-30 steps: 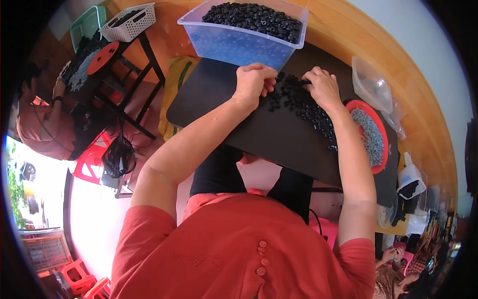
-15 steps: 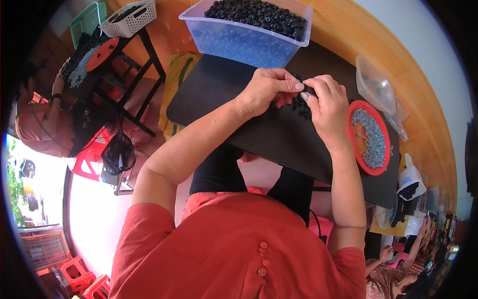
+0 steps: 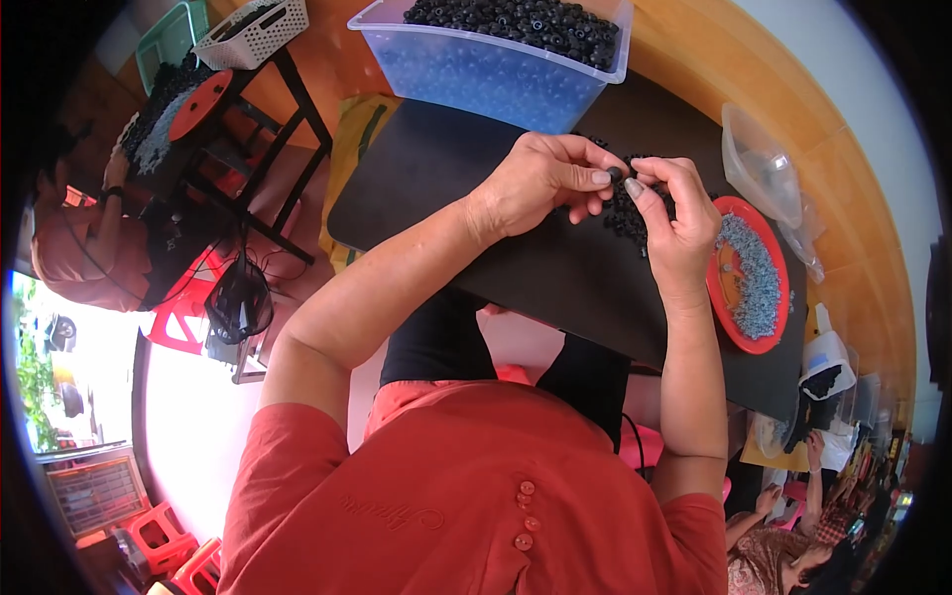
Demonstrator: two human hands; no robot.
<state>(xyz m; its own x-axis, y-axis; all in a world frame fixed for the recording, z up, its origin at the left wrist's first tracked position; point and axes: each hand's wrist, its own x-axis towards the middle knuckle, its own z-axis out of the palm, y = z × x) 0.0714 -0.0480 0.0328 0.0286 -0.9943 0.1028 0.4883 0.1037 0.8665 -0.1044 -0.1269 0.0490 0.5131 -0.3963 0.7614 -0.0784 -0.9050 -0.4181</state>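
My left hand (image 3: 557, 186) pinches a small round black part (image 3: 615, 175) between thumb and forefinger, above the dark table (image 3: 426, 169). Just to its right, my right hand (image 3: 679, 220) has its thumb and forefinger tips close together beside that part. Whatever may be between those right fingertips is too small to make out. Under and between the hands lies a heap of small black pieces (image 3: 625, 220), partly covered by my fingers. A red oval tray (image 3: 758, 346) with small grey-blue pieces (image 3: 759, 283) stands right of my right hand.
Beyond my hands stands a clear plastic bin (image 3: 476, 84) full of black ring-shaped parts (image 3: 516, 25). A clear empty container (image 3: 759, 164) leans by the wall at right. Another person (image 3: 94, 243) works at the far left; one more (image 3: 783, 555) is at lower right.
My right hand has moved right, away from the left, and its fingers have loosened. The round black part now shows at my left fingertips. The view has shifted slightly.
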